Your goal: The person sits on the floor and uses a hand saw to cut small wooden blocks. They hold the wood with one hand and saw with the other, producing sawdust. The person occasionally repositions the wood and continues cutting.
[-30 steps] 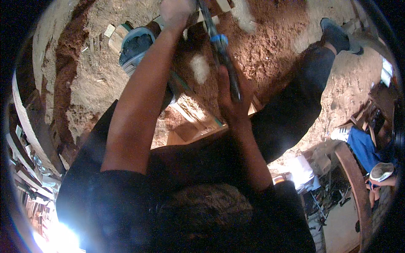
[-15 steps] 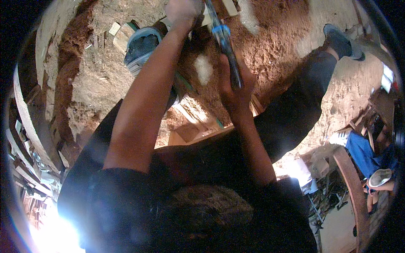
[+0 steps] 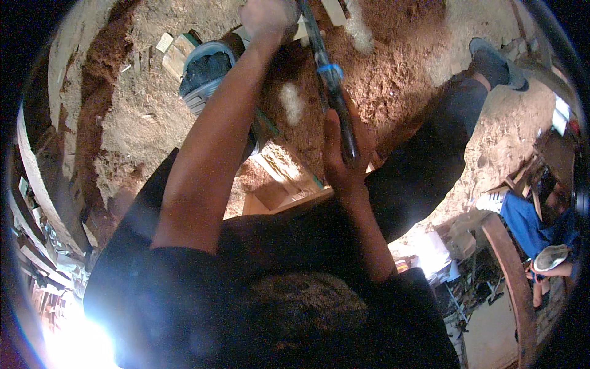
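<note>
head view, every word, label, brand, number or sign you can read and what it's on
None can be read in this view.
Rod: no readable marks, on it or on its blue band.
Shirt: a faded brownish patch on it is too dim and blurred to tell if it holds lettering.
Grey shoe: no readable text.

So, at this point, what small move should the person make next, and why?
Probably steady the dark rod with the right hand before shifting the left hand. The right hand holds the rod near its lower end, and in the picture the rod runs up beside the left hand, whose hold is hard to make out.
</note>
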Demonstrator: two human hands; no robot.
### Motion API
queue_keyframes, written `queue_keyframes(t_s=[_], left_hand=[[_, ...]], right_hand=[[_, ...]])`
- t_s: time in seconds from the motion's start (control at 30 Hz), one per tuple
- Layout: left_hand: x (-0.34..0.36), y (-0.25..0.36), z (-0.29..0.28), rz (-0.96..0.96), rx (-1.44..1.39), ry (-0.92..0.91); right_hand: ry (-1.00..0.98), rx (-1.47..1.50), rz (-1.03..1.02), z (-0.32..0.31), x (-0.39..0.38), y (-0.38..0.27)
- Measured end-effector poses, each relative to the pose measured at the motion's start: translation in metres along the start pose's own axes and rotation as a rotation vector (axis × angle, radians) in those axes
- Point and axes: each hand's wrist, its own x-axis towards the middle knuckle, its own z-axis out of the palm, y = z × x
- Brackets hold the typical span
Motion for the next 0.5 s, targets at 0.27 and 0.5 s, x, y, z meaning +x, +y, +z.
queue_keyframes(t_s=[0.27, 0.5], left_hand=[[-0.008, 0.013, -0.004, -0.105, -0.018, 0.034], [-0.012, 0.015, -0.002, -0.15, -0.009, -0.082]], right_hand=[[-0.073, 0.018, -0.024, -0.001, 0.008, 0.003], [-0.157, 0.227, 0.162, -0.007, 0.043, -0.041]])
